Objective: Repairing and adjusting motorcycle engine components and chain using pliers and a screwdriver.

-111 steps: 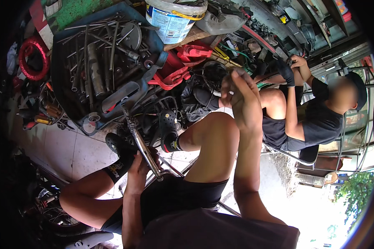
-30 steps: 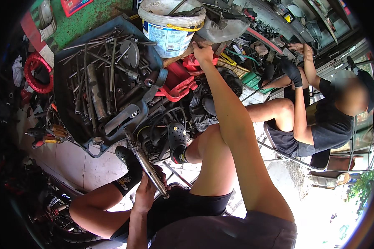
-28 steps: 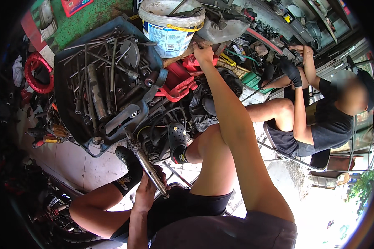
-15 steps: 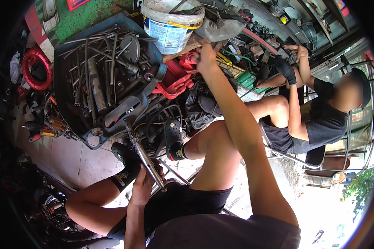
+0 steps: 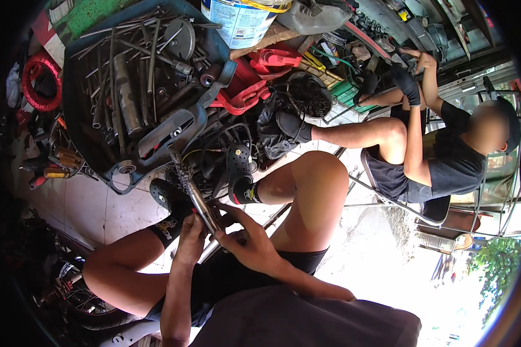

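A shiny metal tube (image 5: pixel 201 207) with a dark, greasy, rough upper end slants across my lap, pointing up toward the tool tray. Around its lower part, my left hand (image 5: pixel 190 238) is closed from the left side. My right hand (image 5: pixel 246 242) grips it from the right, thumb near its bottom end and fingers curled partly out of sight behind it. Beyond the tube's tip lies a blue tray (image 5: pixel 176 136) heaped with metal rods, tubes and sockets. Whether anything small sits in my right fingers cannot be seen.
A red plastic bin (image 5: pixel 237 95) and a white bucket (image 5: pixel 237 26) stand right of the tray. Screwdrivers (image 5: pixel 58 165) and a red ring (image 5: pixel 40 81) lie left. A seated co-worker (image 5: pixel 446 150) with a black glove is at the right. A spoked wheel (image 5: pixel 90 298) is lower left.
My right hand has come back from the red bin beside the bucket to the tube's lower end. My left hand keeps hold of the tube. The view has shifted slightly downward.
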The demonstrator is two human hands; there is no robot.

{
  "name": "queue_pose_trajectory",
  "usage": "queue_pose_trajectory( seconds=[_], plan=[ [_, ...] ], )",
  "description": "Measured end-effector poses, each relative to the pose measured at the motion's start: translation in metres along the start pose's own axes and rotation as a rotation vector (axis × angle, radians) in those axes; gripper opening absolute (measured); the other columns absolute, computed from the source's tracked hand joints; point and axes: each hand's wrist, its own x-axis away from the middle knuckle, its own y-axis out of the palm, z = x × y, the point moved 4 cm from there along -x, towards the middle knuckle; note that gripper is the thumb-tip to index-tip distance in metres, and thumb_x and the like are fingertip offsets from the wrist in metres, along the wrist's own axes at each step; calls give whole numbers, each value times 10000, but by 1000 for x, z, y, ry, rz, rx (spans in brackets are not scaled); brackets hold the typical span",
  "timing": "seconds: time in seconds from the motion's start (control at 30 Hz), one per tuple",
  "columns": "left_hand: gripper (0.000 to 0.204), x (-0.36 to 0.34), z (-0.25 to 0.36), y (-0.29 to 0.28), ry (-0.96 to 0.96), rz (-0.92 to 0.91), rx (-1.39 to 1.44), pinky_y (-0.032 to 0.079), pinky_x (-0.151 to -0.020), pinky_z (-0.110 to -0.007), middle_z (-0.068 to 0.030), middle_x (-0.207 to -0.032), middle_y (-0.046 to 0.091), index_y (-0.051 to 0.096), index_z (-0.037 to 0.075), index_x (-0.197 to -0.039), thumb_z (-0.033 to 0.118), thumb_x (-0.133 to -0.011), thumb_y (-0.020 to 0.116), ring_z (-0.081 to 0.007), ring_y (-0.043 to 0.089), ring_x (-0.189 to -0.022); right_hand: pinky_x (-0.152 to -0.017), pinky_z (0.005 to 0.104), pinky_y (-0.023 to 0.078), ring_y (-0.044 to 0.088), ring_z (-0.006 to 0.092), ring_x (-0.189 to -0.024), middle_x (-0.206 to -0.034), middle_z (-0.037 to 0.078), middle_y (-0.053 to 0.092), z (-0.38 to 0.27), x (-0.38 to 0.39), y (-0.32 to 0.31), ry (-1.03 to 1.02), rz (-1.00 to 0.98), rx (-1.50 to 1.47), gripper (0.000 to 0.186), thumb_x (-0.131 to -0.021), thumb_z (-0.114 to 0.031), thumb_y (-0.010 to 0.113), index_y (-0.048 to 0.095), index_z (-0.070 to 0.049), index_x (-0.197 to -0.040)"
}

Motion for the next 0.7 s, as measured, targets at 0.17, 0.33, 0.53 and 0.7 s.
queue_pose_trajectory(
  seconds=[0.17, 0.33, 0.53, 0.7],
  plan=[
    [401, -4, 15, 21, -12, 109, -1, 476, -787, -253, -41, -924, 649, 598, 12, -1055, 394, -941, 552, -109, 604, -832, -768, 379, 519, 622, 339, -928, -1063, 192, 594, -11, -8, 11, -254, 185, 326, 555, -773, -121, 722, 458, 1, -1245],
    [394, -4, 10, 10, 9, 138, -58, 473, -782, -254, -39, -914, 648, 607, 6, -1028, 386, -953, 536, -108, 601, -823, -748, 384, 533, 650, 327, -897, -1035, 192, 616, -23, -12, 11, -249, 93, 411, 544, -777, -133, 725, 470, 4, -1238],
    [427, -2, 4, 12, 4, 34, -37, 497, -780, -279, -58, -899, 663, 633, 8, -1011, 394, -985, 454, -139, 626, -827, -590, 310, 525, 650, 215, -649, -817, 143, 641, -30, -14, 17, -223, 137, 423, 549, -756, -134, 730, 499, -9, -1238],
    [402, -9, -3, 21, 13, -47, -21, 478, -661, -248, -20, -836, 657, 654, 40, -987, 404, -976, 484, -90, 598, -746, -532, 272, 497, 618, 163, -591, -800, 128, 648, -42, -10, 19, -266, 194, 535, 525, -706, -102, 746, 582, 0, -1194]
  ],
)
